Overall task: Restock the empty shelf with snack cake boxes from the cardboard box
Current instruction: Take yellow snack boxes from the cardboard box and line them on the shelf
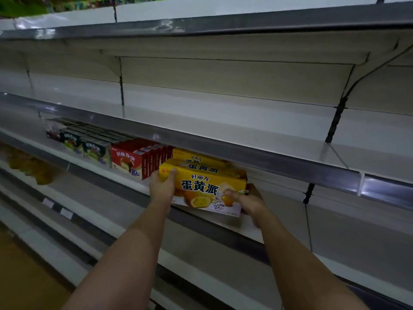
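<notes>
Holding a yellow snack cake box (202, 186) by its ends, the left hand (162, 189) and right hand (250, 201) curl their fingers (232, 194) round the glossy card. It sits at the shelf (250, 227) lip before another yellow box (196, 158), beside red boxes (131, 161). Next, I'd judge, comes a level push back against its twin. No cardboard box shows.

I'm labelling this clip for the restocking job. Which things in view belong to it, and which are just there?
Job:
yellow snack cake box, held by left hand and right hand
yellow box behind
shelf

Just there:
red boxes
green boxes
price tags
</notes>
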